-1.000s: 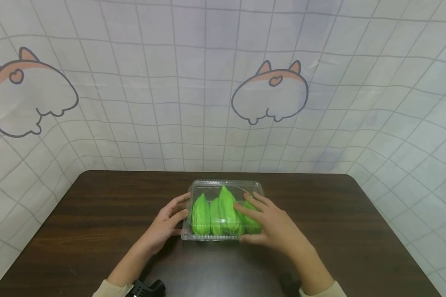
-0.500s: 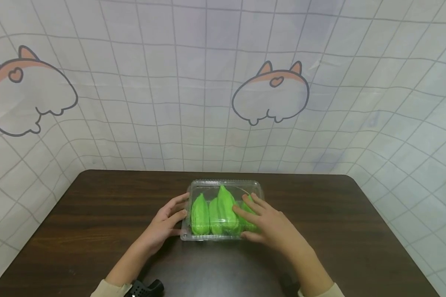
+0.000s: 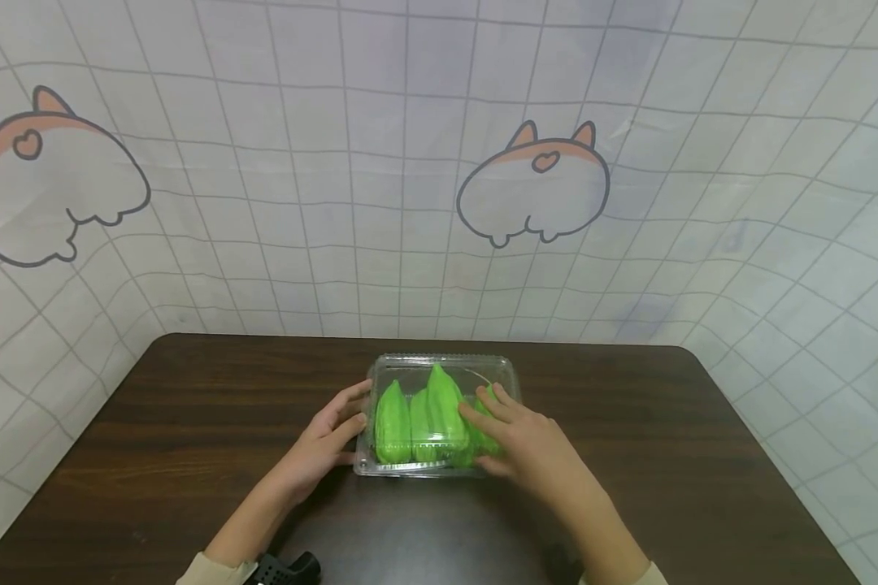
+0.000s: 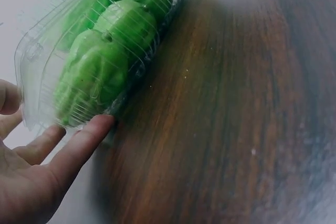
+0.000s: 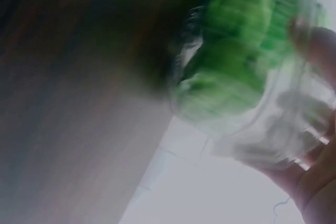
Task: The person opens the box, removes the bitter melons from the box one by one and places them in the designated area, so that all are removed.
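A clear plastic clamshell box (image 3: 391, 367) sits toward the back of the table with its lid down. Inside are several bright green, ridged, pointed fruits or vegetables (image 3: 393, 426), whose exact kind I cannot tell. My left hand (image 3: 323, 439) touches the box's left side with its fingers extended; in the left wrist view the fingertips (image 4: 100, 124) meet its lower corner. My right hand (image 3: 530, 443) rests over the right part of the lid with spread fingers and partly hides the rightmost green piece. In the blurred right wrist view, fingers (image 5: 317, 51) reach along the box's side.
The dark wooden table (image 3: 190, 439) extends on both sides of the box. White checked cloth (image 3: 300, 203) with cartoon corgi prints rises behind the table and along its sides. A black strap (image 3: 285, 569) is worn at the left wrist.
My right hand has shifted slightly left and its thumb has drawn in at the box's front. The front rim looks slightly bent now. My left hand stays at the box's left side.
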A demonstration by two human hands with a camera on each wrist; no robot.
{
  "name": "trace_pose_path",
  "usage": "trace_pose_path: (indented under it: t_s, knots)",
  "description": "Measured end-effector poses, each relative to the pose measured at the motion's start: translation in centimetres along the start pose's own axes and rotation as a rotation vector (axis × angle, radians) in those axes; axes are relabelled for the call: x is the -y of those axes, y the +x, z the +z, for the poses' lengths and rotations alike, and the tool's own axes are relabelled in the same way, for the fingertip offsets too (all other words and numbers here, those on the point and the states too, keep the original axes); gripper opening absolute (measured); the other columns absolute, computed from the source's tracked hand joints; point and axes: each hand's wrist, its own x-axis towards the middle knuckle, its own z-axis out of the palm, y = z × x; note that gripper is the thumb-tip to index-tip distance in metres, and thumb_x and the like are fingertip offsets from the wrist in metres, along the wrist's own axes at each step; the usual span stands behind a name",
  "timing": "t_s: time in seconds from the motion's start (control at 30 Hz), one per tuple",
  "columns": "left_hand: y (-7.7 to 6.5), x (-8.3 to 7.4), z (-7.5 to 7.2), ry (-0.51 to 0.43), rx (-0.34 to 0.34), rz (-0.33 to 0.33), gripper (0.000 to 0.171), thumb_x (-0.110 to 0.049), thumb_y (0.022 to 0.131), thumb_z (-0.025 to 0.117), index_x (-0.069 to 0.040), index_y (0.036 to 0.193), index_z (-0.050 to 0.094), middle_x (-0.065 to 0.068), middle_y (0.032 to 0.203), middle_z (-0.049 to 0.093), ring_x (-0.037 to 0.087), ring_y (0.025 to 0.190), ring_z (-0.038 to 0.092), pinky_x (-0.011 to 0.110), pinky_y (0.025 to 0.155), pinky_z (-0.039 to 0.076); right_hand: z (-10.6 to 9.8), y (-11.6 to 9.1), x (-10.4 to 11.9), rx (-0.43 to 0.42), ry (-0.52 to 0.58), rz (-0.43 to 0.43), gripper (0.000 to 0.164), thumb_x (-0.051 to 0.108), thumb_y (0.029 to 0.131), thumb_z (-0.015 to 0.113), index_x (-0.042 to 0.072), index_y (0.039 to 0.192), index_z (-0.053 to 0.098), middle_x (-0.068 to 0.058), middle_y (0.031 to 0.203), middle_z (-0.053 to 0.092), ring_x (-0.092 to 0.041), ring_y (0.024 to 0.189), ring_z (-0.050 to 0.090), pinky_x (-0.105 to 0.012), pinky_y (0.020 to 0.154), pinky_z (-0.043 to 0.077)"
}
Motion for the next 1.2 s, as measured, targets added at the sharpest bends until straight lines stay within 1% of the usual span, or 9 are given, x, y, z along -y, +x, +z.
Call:
trace_pose_path:
  t_s: [0.2,0.47,0.67,0.77,0.87,0.93,1.0,1.07,1.2]
  knots:
    - [0.1,0.1,0.2,-0.015,0.004,0.002,0.05,-0.027,0.108,0.046,-0.031,0.155,0.03,0.016,0.159,0.029,0.043,0.137,0.042,0.048,0.089,0.056,-0.5,0.1,0.7,0.065,0.005,0.05,0.074,0.003,0.072,0.075,0.018,0.143,0.056,-0.017,0.146,0.053,-0.034,0.133,0.052,-0.029,0.048,0.046]
    - [0.1,0.1,0.3,-0.004,-0.001,0.021,0.051,-0.028,0.108,0.044,-0.027,0.157,0.028,0.019,0.159,0.027,0.045,0.139,0.037,0.05,0.09,0.055,-0.6,-0.1,0.8,0.069,-0.018,0.048,0.081,-0.015,0.074,0.066,0.021,0.145,0.053,-0.012,0.148,0.052,-0.028,0.135,0.051,-0.024,0.044,0.037]
    - [0.0,-0.1,0.2,-0.004,0.006,-0.035,0.052,-0.031,0.108,0.044,-0.031,0.157,0.027,0.017,0.16,0.025,0.043,0.14,0.036,0.05,0.093,0.053,-0.4,-0.2,0.4,0.028,-0.028,0.031,0.082,-0.01,0.07,0.07,0.022,0.143,0.055,-0.009,0.148,0.053,-0.028,0.135,0.051,-0.029,0.049,0.048]
    - [-0.2,-0.3,0.1,0.0,0.06,-0.05,0.06,-0.03,0.106,0.047,-0.031,0.159,0.02,0.017,0.163,0.016,0.045,0.141,0.034,0.053,0.099,0.05,-0.2,-0.2,0.3,-0.009,-0.037,0.022,0.081,-0.007,0.069,0.072,0.024,0.142,0.057,-0.01,0.146,0.054,-0.031,0.135,0.051,-0.036,0.066,0.058]
    - [-0.4,-0.5,0.2,0.081,0.151,0.013,0.084,-0.027,0.098,0.061,-0.024,0.162,0.006,0.019,0.165,0.007,0.047,0.141,0.032,0.054,0.103,0.045,0.0,-0.1,0.3,-0.031,-0.052,0.017,0.077,0.003,0.072,0.077,0.028,0.142,0.057,-0.011,0.145,0.055,-0.034,0.135,0.05,-0.051,0.09,0.055]
    - [-0.5,-0.5,0.5,0.164,0.185,0.07,0.103,-0.027,0.091,0.072,-0.021,0.161,-0.003,0.019,0.166,0.001,0.046,0.144,0.028,0.055,0.106,0.041,0.1,-0.1,0.4,-0.04,-0.057,0.018,0.074,0.011,0.074,0.081,0.031,0.141,0.057,-0.013,0.144,0.056,-0.036,0.135,0.05,-0.056,0.097,0.05]
    - [-0.5,-0.5,1.0,0.262,0.165,0.117,0.117,-0.03,0.084,0.081,-0.019,0.161,-0.007,0.019,0.166,0.0,0.045,0.146,0.025,0.057,0.108,0.037,0.2,0.0,0.4,-0.055,-0.066,0.019,0.072,0.018,0.074,0.084,0.032,0.14,0.058,-0.013,0.143,0.056,-0.037,0.134,0.05,-0.057,0.095,0.051]
    - [-0.5,-0.4,1.5,0.318,0.113,0.134,0.122,-0.034,0.081,0.084,-0.018,0.161,-0.006,0.018,0.166,0.001,0.043,0.146,0.024,0.06,0.11,0.035,0.3,0.0,0.4,-0.079,-0.076,0.018,0.07,0.019,0.074,0.084,0.033,0.138,0.06,-0.013,0.142,0.058,-0.038,0.133,0.052,-0.055,0.092,0.054]
    - [-0.4,-0.4,2.1,0.339,0.033,0.131,0.119,-0.036,0.081,0.083,-0.021,0.162,-0.002,0.016,0.166,0.004,0.043,0.146,0.025,0.063,0.111,0.031,0.6,0.2,0.3,-0.132,-0.08,0.0,0.068,0.011,0.071,0.079,0.031,0.134,0.064,-0.012,0.138,0.061,-0.038,0.128,0.056,-0.052,0.087,0.057]
